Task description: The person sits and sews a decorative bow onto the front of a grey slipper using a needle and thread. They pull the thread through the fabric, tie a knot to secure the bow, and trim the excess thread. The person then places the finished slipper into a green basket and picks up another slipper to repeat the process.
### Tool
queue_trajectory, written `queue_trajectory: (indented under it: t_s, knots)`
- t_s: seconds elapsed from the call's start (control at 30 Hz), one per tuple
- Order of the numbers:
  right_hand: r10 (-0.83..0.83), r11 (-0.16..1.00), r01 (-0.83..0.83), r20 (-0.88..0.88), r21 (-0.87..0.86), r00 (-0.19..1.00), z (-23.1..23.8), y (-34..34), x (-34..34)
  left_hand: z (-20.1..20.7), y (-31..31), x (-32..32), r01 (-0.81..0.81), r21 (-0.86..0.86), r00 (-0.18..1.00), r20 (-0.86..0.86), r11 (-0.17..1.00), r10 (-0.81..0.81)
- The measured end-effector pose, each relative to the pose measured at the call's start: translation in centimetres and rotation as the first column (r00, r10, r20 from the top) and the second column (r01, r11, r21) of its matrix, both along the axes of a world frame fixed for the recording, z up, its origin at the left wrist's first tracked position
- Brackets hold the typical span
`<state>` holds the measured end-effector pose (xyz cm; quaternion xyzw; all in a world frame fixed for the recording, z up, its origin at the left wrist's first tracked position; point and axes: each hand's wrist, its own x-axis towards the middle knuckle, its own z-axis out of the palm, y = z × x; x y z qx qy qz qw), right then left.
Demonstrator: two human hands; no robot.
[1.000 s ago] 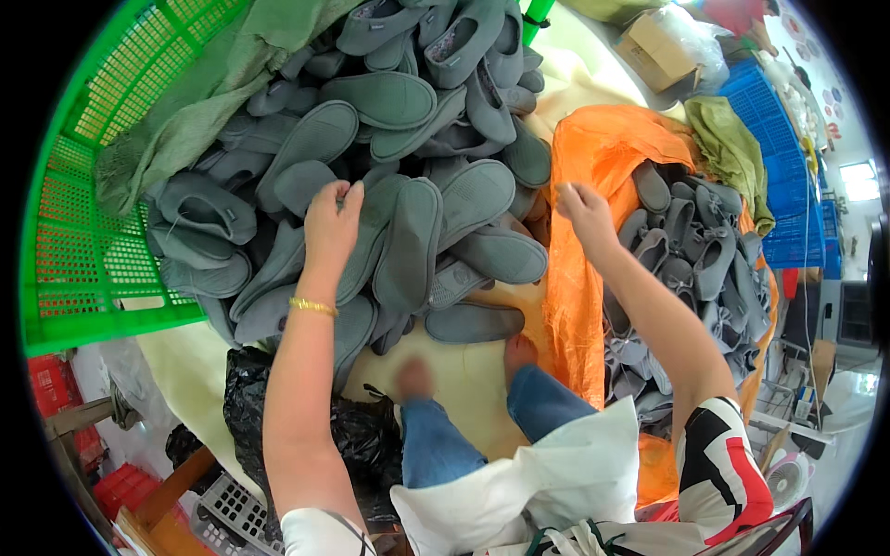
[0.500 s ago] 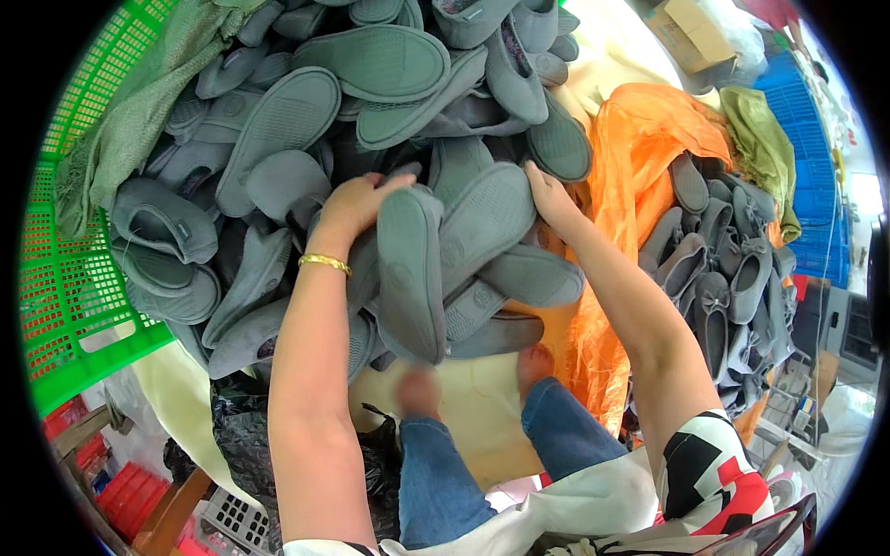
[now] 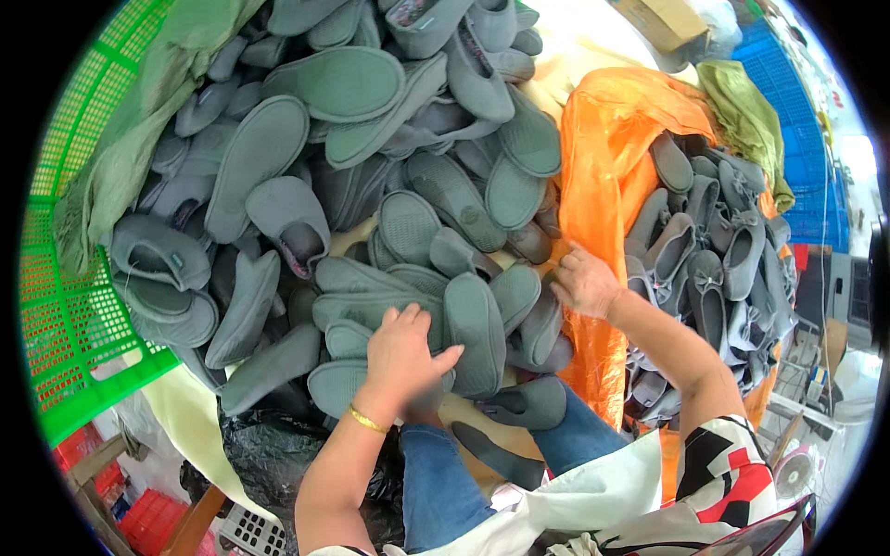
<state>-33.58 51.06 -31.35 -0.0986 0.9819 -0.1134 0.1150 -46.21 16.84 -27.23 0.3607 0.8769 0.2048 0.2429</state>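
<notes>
Apparently touching grey, oval-soled fabric slippers point(image 3: 474, 332), heaped inside the left edge of a pale yellow sheet point(image 3: 185, 408), with spread left hand point(image 3: 405, 354); beside crinkled orange plastic sack point(image 3: 598, 120), with curled right hand point(image 3: 586, 284), grip impossible to confirm. Probably light, bendy; take by the heel.

Left hand point(image 3: 405, 357), bare: back up, fingers side by side and pointing far, thumb spread wide to the right. Left forearm point(image 3: 341, 463), bare, runs from the near edge, slanting far and right. Right hand point(image 3: 586, 281), bare, lies farther off, well apart: back up, fingers curled, pointing left. Right elbow point(image 3: 712, 380) bent; right forearm point(image 3: 660, 336), bare, slants far and left.
</notes>
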Motion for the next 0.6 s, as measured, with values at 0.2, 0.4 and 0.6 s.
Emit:
queue_trajectory:
  t_s: [0.2, 0.4, 0.6]
  knots:
    - [-0.425, 0.834, 0.280, 0.232, 0.475, 0.875, -3.6, 11.6, 5.5, -1.6, 0.1, 1.1, -0.019, 0.042, 0.995, -0.096, 0.999, 0.023]
    - [-0.583, 0.754, 0.401, 0.249, 0.520, 0.773, 0.4, 12.4, 5.5, -1.0, 1.9, -3.6, -0.042, 0.172, 0.999, 0.016, 0.984, 0.040]
    - [-0.491, 0.861, 0.470, 0.079, 0.193, 0.868, 3.0, 7.5, 4.3, -2.9, 8.2, -7.8, -0.561, 0.265, 0.665, 0.709, 0.784, 0.237]
